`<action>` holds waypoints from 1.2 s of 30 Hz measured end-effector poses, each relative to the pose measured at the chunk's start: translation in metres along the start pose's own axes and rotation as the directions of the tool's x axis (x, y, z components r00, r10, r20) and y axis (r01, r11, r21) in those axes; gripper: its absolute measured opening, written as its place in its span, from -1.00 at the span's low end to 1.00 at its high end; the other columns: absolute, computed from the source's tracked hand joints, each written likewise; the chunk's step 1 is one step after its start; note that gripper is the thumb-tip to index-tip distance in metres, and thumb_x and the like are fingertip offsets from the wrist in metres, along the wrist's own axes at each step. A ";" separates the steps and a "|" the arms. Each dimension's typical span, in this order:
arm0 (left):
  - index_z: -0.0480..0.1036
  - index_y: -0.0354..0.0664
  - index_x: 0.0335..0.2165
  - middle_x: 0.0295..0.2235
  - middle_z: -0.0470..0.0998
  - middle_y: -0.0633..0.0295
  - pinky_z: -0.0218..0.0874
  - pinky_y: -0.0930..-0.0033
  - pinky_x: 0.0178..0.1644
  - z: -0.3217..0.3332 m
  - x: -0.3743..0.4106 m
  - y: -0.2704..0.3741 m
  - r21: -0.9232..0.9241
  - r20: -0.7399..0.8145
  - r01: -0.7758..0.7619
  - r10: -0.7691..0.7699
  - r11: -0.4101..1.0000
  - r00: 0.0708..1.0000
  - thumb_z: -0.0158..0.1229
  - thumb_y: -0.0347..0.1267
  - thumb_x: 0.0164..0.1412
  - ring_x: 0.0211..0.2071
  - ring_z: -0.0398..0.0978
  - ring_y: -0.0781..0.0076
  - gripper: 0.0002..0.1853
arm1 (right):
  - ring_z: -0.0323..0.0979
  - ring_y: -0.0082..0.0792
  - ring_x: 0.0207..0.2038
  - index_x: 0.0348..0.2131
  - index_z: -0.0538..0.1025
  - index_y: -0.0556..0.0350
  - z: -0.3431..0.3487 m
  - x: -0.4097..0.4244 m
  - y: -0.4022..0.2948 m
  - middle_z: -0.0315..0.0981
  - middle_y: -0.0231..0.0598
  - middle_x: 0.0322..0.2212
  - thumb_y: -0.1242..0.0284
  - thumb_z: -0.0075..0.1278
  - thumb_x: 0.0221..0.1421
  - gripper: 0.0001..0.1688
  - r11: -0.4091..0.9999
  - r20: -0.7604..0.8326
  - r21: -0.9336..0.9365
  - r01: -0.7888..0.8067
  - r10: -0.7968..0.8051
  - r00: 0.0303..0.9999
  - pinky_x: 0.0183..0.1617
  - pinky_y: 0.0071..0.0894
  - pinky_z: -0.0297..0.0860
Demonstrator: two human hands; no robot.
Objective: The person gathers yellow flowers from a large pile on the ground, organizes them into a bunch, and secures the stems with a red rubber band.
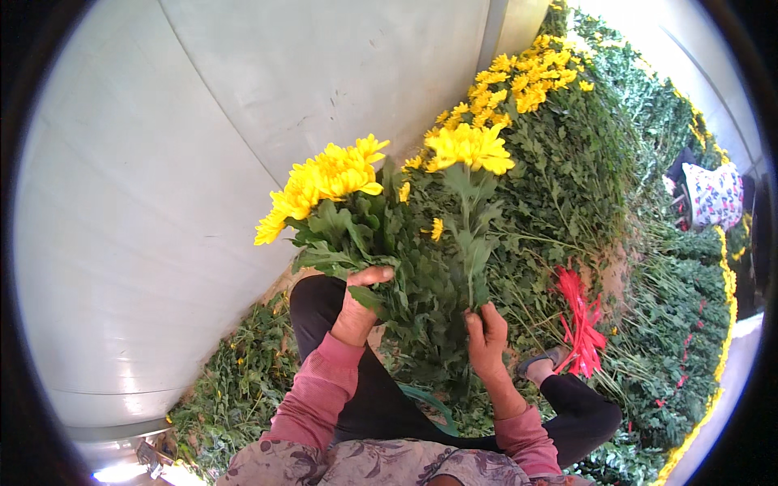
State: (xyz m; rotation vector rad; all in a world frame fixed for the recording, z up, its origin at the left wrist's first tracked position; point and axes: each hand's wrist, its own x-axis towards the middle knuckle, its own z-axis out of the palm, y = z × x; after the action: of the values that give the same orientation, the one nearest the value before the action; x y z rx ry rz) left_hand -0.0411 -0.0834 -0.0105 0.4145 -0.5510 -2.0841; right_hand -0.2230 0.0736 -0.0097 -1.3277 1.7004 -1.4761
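My left hand [364,297] is closed around a bunch of yellow chrysanthemums [331,173], its large blooms leaning to the upper left above broad green leaves. To the right, my right hand [488,340] pinches the stem of a single yellow chrysanthemum [471,147] between thumb and fingers; this flower stands upright with its bloom away from me. The two hands are apart, with leafy stems between and below them. Leaves partly hide the fingers of my left hand.
A large pile of cut chrysanthemums [559,158] lies ahead and right. Red plastic strips [580,328] lie by my shoe [541,359]. Pale sheeting [182,182] rises on the left. A patterned cloth item [714,194] is at far right; loose greenery [243,376] covers the lower left ground.
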 end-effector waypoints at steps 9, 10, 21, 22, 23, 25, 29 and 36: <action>0.59 -0.36 -0.40 -0.39 0.60 0.09 0.37 0.03 -0.06 -0.111 0.015 -0.068 0.363 0.406 -0.275 0.114 0.890 0.907 0.33 -0.33 0.05 -0.31 0.57 0.22 -0.75 | 0.35 -0.06 -0.48 -0.15 0.47 0.32 -0.001 -0.007 -0.034 0.36 -0.09 -0.49 0.61 0.12 0.00 -0.64 0.840 0.081 -0.387 0.380 -0.379 0.922 -0.44 -0.22 0.31; 0.32 -0.29 -0.08 -0.09 0.39 0.06 0.28 0.05 0.06 -0.112 0.022 -0.063 0.230 0.592 -0.257 0.075 0.939 0.803 0.07 -0.23 0.22 -0.08 0.42 0.18 -0.60 | 0.35 -0.06 -0.48 -0.14 0.46 0.32 -0.004 -0.010 -0.036 0.37 -0.10 -0.49 0.61 0.12 0.00 -0.64 0.828 0.084 -0.407 0.386 -0.386 0.919 -0.44 -0.23 0.31; 0.31 -0.13 0.07 -0.04 0.47 0.24 0.20 0.25 0.13 0.098 -0.055 0.003 0.488 0.437 -0.203 -0.037 0.849 0.899 0.25 -0.26 0.11 0.00 0.41 0.30 -0.44 | 0.38 -0.05 -0.42 -0.45 0.42 0.15 -0.052 -0.039 -0.077 0.34 -0.13 -0.49 0.60 0.16 -0.20 -0.77 0.679 0.059 -0.568 0.465 -0.529 0.846 -0.45 -0.15 0.33; 0.35 -0.14 0.03 -0.06 0.49 0.24 0.19 0.25 0.13 0.114 -0.050 0.015 0.557 0.500 -0.273 -0.054 0.784 0.864 0.23 -0.23 0.12 -0.01 0.41 0.32 -0.49 | 0.37 -0.05 -0.42 -0.50 0.41 0.14 -0.051 -0.035 -0.079 0.31 -0.13 -0.52 0.59 0.14 -0.21 -0.80 0.665 0.008 -0.579 0.472 -0.574 0.819 -0.46 -0.12 0.32; 0.39 -0.14 -0.02 -0.08 0.51 0.25 0.19 0.25 0.12 0.129 -0.042 0.028 0.610 0.560 -0.340 -0.086 0.716 0.824 0.21 -0.20 0.13 -0.02 0.42 0.34 -0.53 | 0.37 -0.03 -0.40 -0.50 0.38 0.14 -0.054 -0.033 -0.079 0.30 -0.13 -0.52 0.59 0.13 -0.20 -0.79 0.648 0.022 -0.607 0.461 -0.566 0.824 -0.44 -0.13 0.33; 0.47 -0.16 -0.11 -0.13 0.54 0.26 0.19 0.25 0.11 0.168 -0.028 0.068 0.701 0.647 -0.483 -0.185 0.524 0.739 0.16 -0.13 0.15 -0.03 0.43 0.38 -0.58 | 0.38 0.01 -0.32 -0.42 0.36 0.19 -0.052 -0.019 -0.129 0.32 -0.10 -0.38 0.55 0.11 -0.12 -0.77 0.724 -0.082 -0.558 0.406 -0.535 0.841 -0.37 -0.13 0.36; 0.56 -0.20 -0.30 -0.25 0.60 0.28 0.21 0.26 0.04 0.299 -0.021 0.062 0.591 0.738 -0.804 -0.366 -0.056 0.568 0.14 -0.07 0.10 -0.11 0.46 0.49 -0.59 | 0.38 0.07 -0.33 -0.31 0.45 0.24 -0.074 0.000 -0.153 0.33 0.03 -0.30 0.51 0.08 -0.06 -0.75 0.754 -0.149 -0.543 0.370 -0.520 0.841 -0.30 -0.01 0.36; 0.48 -0.38 -0.30 -0.47 0.58 0.14 0.35 0.41 -0.30 0.416 -0.074 -0.034 0.705 0.468 -0.700 -0.670 -0.110 0.576 0.36 -0.45 -0.37 -0.43 0.48 0.45 -0.50 | 0.44 -0.15 -0.65 -0.29 0.56 -0.12 -0.114 -0.080 -0.167 0.41 -0.29 -0.71 0.30 -0.04 0.10 -0.79 0.645 -0.021 -0.753 0.132 -0.224 0.974 -0.47 -0.05 0.38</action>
State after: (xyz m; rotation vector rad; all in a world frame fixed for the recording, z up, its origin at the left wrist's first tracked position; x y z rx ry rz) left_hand -0.2279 0.0890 0.3281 0.0884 -2.9734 -0.9770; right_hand -0.2358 0.2069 0.1615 -1.8924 2.4670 -0.9416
